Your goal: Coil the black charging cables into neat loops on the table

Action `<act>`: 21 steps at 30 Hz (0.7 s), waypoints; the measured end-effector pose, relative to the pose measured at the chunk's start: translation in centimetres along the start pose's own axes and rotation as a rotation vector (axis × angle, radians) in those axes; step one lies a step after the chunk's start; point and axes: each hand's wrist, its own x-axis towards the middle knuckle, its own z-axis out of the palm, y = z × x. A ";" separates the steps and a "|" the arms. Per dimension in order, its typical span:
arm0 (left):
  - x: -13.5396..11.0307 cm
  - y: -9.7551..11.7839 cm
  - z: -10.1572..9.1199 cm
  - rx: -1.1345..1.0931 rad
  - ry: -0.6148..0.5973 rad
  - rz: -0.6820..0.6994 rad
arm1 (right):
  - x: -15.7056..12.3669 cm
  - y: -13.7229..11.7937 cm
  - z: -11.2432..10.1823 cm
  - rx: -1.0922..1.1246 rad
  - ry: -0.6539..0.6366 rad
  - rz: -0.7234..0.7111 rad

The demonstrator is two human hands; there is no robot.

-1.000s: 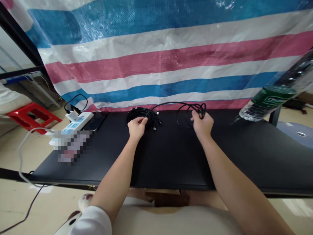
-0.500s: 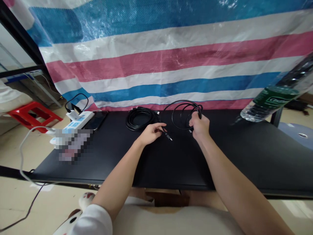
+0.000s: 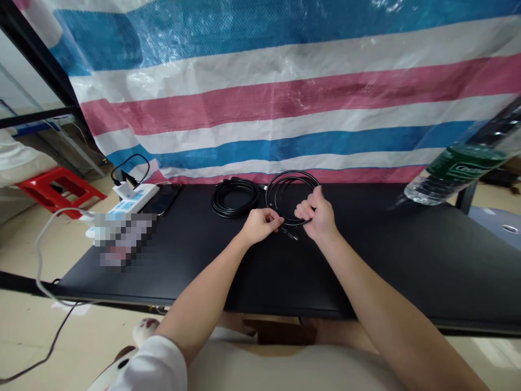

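My right hand [image 3: 318, 217] is closed on a coil of thin black cable [image 3: 291, 187], holding its loops upright above the black table [image 3: 366, 260]. My left hand [image 3: 260, 225] pinches the loose end of that same cable, and the plug tip [image 3: 293, 236] sticks out between the two hands. A second, thicker bundle of black cables [image 3: 235, 197] lies flat on the table just behind and left of my left hand.
A white power strip [image 3: 132, 198] with a plugged-in adapter and a dark phone [image 3: 161, 200] lie at the table's far left. A plastic water bottle [image 3: 459, 168] stands at the right edge. A striped tarp hangs behind. A red stool [image 3: 57, 190] stands on the floor to the left.
My left hand left the thick bundle and moved right to pinch the thin cable's end. My right hand brought the coil down and left, toward the middle of the table.
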 end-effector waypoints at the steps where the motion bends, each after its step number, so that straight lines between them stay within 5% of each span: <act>1: 0.0 -0.1 0.0 -0.007 -0.014 0.002 | 0.1 -0.3 -0.3 0.047 -0.003 0.032; 3: 0.1 -0.3 0.0 -0.069 0.061 0.013 | 0.4 -0.8 -1.0 0.123 -0.007 0.086; 8: 1.1 -1.2 0.0 -0.384 0.472 -0.061 | 0.5 -1.7 -1.8 0.211 -0.134 0.193; 15: 1.5 -1.6 0.2 -0.522 0.432 -0.173 | 0.0 -1.6 -2.1 0.198 -0.485 0.260; 21: 0.8 -0.8 -0.6 -0.311 0.210 -0.081 | 0.0 -1.9 -2.4 0.115 -0.544 0.203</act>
